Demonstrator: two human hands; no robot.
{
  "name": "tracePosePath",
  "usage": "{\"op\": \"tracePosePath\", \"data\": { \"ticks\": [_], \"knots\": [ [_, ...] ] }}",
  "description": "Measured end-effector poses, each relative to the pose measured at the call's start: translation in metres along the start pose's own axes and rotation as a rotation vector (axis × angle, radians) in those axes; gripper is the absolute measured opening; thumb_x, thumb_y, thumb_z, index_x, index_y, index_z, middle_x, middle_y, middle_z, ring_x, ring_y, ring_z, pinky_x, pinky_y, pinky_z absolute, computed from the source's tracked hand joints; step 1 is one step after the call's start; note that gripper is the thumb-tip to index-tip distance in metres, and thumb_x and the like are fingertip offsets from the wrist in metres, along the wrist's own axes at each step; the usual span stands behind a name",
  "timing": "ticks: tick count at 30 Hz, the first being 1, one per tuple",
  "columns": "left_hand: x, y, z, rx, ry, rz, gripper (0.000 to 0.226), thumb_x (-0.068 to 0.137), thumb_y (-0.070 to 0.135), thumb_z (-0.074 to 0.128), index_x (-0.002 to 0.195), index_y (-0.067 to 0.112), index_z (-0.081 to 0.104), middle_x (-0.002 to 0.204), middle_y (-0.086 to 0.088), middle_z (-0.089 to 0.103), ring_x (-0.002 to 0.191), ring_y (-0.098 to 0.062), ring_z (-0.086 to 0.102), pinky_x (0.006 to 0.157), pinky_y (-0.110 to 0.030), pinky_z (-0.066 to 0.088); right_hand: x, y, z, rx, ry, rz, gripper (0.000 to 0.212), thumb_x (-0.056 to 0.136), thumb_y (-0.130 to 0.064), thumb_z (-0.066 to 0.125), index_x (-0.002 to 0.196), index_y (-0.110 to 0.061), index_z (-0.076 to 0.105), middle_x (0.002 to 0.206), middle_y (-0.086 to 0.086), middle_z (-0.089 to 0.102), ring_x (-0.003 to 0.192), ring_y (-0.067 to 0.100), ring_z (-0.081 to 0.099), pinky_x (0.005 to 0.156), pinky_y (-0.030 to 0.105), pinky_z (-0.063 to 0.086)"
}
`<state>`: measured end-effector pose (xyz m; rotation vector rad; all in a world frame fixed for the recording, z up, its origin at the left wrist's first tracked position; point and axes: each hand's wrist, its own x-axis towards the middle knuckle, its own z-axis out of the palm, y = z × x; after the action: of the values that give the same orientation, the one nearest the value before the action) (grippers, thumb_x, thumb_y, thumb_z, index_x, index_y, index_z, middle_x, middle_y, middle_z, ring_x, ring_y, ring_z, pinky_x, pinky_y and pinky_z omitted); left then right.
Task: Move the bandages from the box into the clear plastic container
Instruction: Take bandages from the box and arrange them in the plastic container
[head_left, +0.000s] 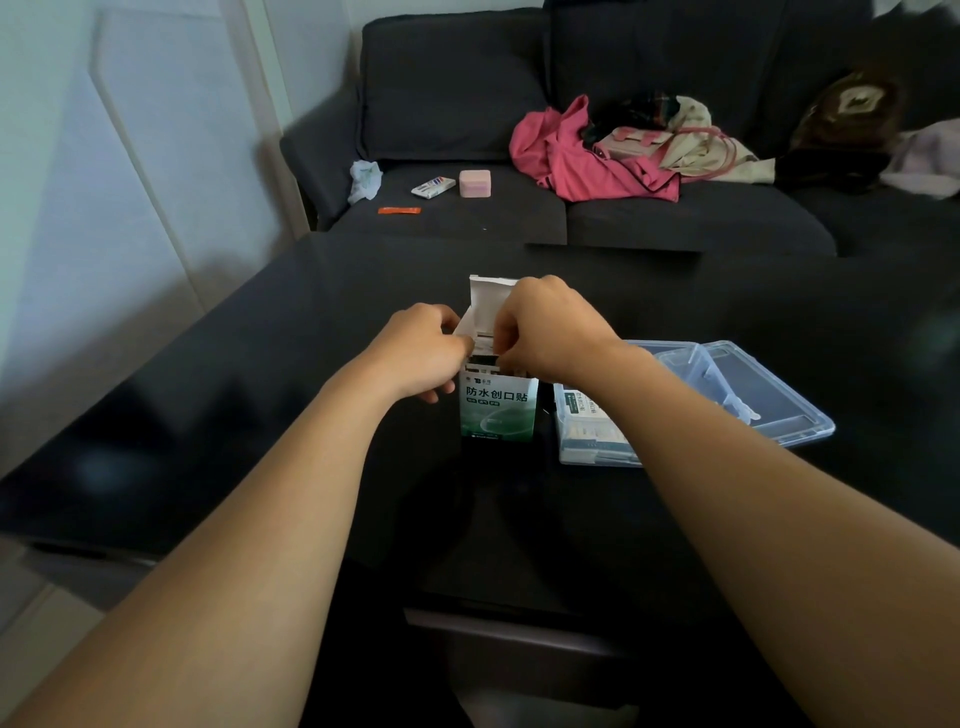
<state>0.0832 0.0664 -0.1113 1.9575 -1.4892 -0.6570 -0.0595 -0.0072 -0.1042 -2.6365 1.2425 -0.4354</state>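
Right hand (540, 332): fingers curled down into the open mouth of the box (497, 410), thumb and fingertips pinched together on something pale at the opening; whether that is a bandage or a box flap cannot be told. Left hand (421, 351): fingers curled round the box's upper left edge and side, thumb at the rim, steadying it.

Box: white and green carton, standing upright on its base, long axis vertical, printed face toward the camera. Mouth points straight up. Top flap (485, 293) folded back, standing up on the far side.

Clear plastic container (589, 436): just beside the box on its right, apart from it, lying flat. Long axis runs away from the camera, angled slightly. Wrapped bandages (584, 410) already lie flat inside, partly hidden by the right forearm. Its hinged lid (758, 389) is swung open to the right and rests flat on the table.

Table (260, 415): dark, glossy, bearing both box and container near its middle.

Beyond the table: dark grey sofa (675, 67). On its seat, a pink garment heap (587, 156), a small pink case (475, 183), a small white packet (432, 187), an orange sachet (399, 210), crumpled white plastic (363, 179).
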Motion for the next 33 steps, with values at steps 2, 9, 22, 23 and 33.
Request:
{"op": "tracePosePath", "data": {
  "ticks": [2, 9, 22, 23, 33],
  "knots": [
    [0.0, 0.0, -0.001, 0.002, -0.011, 0.001, 0.024, 0.101, 0.02, 0.051, 0.123, 0.017, 0.06, 0.101, -0.002, 0.071, 0.075, -0.019, 0.072, 0.054, -0.028, 0.056, -0.002, -0.002, -0.001, -0.029, 0.022, -0.02, 0.021, 0.074, -0.015, 0.082, 0.067, -0.029, 0.068, 0.086, -0.001, 0.068, 0.078, 0.023, 0.067, 0.068, 0.035, 0.058],
    [0.001, -0.002, 0.0, -0.023, -0.009, -0.005, 0.022, 0.1, 0.019, 0.051, 0.119, 0.016, 0.062, 0.101, -0.005, 0.072, 0.07, -0.018, 0.072, 0.05, -0.026, 0.054, 0.0, -0.001, 0.002, 0.018, -0.019, -0.063, 0.021, 0.072, -0.013, 0.083, 0.068, -0.029, 0.071, 0.079, -0.005, 0.067, 0.074, 0.019, 0.068, 0.07, 0.036, 0.06],
    [0.003, -0.003, 0.001, -0.015, -0.013, 0.007, 0.022, 0.101, 0.017, 0.05, 0.12, 0.016, 0.062, 0.098, -0.003, 0.071, 0.07, -0.017, 0.071, 0.05, -0.025, 0.054, 0.003, 0.0, 0.006, -0.052, -0.063, -0.082, 0.009, 0.083, -0.015, 0.077, 0.088, -0.022, 0.078, 0.096, 0.004, 0.07, 0.079, 0.024, 0.068, 0.074, 0.038, 0.06],
    [0.003, -0.004, 0.001, -0.012, -0.01, 0.008, 0.023, 0.101, 0.018, 0.05, 0.121, 0.016, 0.061, 0.098, -0.003, 0.071, 0.07, -0.017, 0.071, 0.05, -0.025, 0.053, 0.004, 0.001, 0.003, -0.031, -0.068, -0.071, 0.01, 0.08, -0.016, 0.081, 0.088, -0.021, 0.078, 0.094, 0.005, 0.07, 0.079, 0.024, 0.068, 0.074, 0.037, 0.059],
    [0.003, -0.003, 0.003, -0.038, 0.055, -0.024, 0.028, 0.105, 0.032, 0.044, 0.114, 0.015, 0.065, 0.083, -0.002, 0.069, 0.07, -0.021, 0.073, 0.045, -0.026, 0.052, 0.004, 0.012, -0.012, 0.047, 0.031, -0.129, 0.012, 0.083, -0.018, 0.079, 0.095, -0.017, 0.077, 0.089, 0.001, 0.067, 0.086, 0.023, 0.066, 0.079, 0.034, 0.054]
  ]
}}
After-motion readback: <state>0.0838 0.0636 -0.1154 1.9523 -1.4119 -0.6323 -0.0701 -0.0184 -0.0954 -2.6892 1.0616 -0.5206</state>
